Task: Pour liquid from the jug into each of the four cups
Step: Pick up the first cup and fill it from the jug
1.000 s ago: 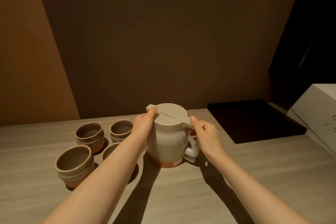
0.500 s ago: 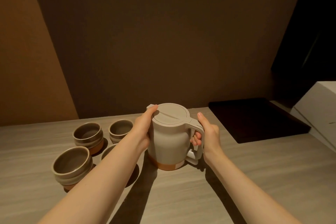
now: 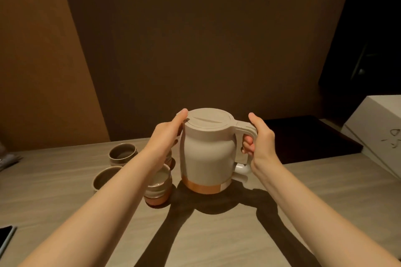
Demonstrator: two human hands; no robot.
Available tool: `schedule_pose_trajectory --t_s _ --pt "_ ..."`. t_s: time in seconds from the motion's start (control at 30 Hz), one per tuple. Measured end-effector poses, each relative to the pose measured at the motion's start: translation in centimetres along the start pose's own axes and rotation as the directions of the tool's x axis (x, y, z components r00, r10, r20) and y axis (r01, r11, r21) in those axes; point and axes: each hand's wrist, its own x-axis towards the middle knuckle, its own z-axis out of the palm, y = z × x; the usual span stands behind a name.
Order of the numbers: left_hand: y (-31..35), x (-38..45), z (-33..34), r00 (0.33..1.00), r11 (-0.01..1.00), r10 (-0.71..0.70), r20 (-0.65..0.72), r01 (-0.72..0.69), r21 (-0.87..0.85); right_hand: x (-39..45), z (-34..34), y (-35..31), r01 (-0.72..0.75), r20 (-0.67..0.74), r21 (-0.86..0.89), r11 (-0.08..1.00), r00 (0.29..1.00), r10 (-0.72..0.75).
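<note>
— Well, how is the jug held in the head view?
— Upright on the table; its handle is wrapped by the right hand, its spout side cupped by the left hand, cups just left.

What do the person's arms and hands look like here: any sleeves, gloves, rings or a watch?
Both forearms are bare as far as the picture shows them: no sleeves reach into view. The left hand and the right hand wear no gloves, and no ring, watch or bracelet shows on the fingers or wrists that face the camera. The nails look short and unpainted, though the dim warm light makes that hard to confirm.
</note>
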Motion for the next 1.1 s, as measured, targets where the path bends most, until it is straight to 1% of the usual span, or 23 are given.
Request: schedule_pose_trajectory --t_s 0.07,0.13,0.2,0.27,0.33,0.4,0.47,0.53,0.6,0.67,0.8,0.87,1.1 --pt "0.1 -1.1 -0.8 0.997 0.998 0.062 0.038 -0.063 0.017 -0.9 0.2 -0.8 -0.003 -0.001 0.022 1.000 1.000 0.003" --pt "-0.4 -2.3 -1.4 0.995 0.994 0.101 0.028 -0.102 0.035 -1.7 0.2 -1.4 0.001 0.004 0.024 1.000 1.000 -0.001" --pt "-1.8 -3.3 -2.0 0.985 0.976 0.172 -0.025 -0.167 0.142 -2.3 0.3 -1.9 0.002 0.004 0.026 1.000 1.000 -0.002" --pt "-4.4 -4.2 -2.4 0.960 0.932 0.251 -0.127 -0.205 0.298 -2.8 0.4 -2.4 0.018 0.000 0.021 1.000 1.000 -0.018" --pt "-6.9 -5.1 -2.5 0.935 0.922 0.245 -0.258 -0.143 0.360 -3.2 0.6 -2.8 0.039 0.004 0.010 0.999 0.999 -0.039" --pt "-8.9 -5.9 -2.5 0.906 0.927 0.236 -0.353 -0.101 0.362 -3.4 0.6 -3.1 0.044 0.006 0.013 0.999 0.999 -0.045" --pt "-10.4 -6.5 -2.4 0.884 0.916 0.255 -0.393 -0.091 0.390 -3.6 0.6 -3.2 0.038 0.008 0.028 0.999 0.999 -0.038" --pt "-11.8 -6.7 -2.2 0.880 0.903 0.236 -0.413 -0.041 0.428 -3.7 0.5 -3.1 0.033 0.013 0.026 0.999 0.999 -0.034" --pt "-13.0 -6.6 -1.9 0.888 0.905 0.193 -0.418 0.003 0.425 -3.8 0.3 -3.0 0.029 0.015 0.003 1.000 0.999 -0.030" --pt "-13.8 -6.2 -1.7 0.893 0.927 0.160 -0.421 0.010 0.375 -3.9 0.0 -2.9 0.027 0.016 -0.015 1.000 1.000 -0.027" --pt "-14.8 -4.9 -1.8 0.882 0.963 0.092 -0.463 0.040 0.268 -3.8 -0.7 -2.6 0.016 0.023 -0.044 0.999 1.000 -0.015" --pt "-15.0 -4.4 -1.8 0.887 0.971 0.060 -0.457 0.055 0.234 -3.7 -1.0 -2.5 0.007 0.025 -0.053 0.999 1.000 -0.005" --pt "-15.5 -3.9 -2.1 0.893 0.965 0.074 -0.444 0.048 0.257 -3.7 -1.9 -1.6 -0.015 0.024 -0.096 0.995 1.000 0.017"
